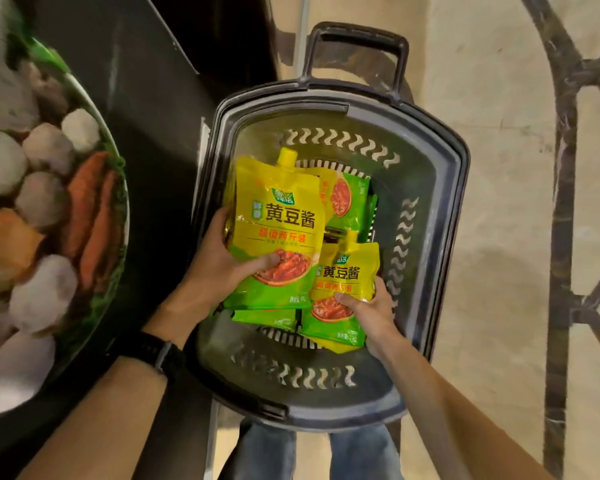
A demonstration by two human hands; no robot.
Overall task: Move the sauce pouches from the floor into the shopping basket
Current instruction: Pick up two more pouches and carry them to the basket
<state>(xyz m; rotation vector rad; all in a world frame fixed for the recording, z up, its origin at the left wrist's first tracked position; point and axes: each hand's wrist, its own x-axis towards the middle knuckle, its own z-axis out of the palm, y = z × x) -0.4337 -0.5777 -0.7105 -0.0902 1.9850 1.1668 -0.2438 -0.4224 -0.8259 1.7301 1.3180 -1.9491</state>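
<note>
Two bare forearms (440, 403) are reaching down into the dark shopping basket (458, 209). The left hand (219, 268), a black watch (156, 351) on its wrist, is gripping a large yellow-green sauce pouch (281, 216) inside the rim, thumb pressing its front. The right hand (371, 313) is pinching a second pouch (347, 271) just beside it, over more pouches (350, 199) lying on the basket's bottom
</note>
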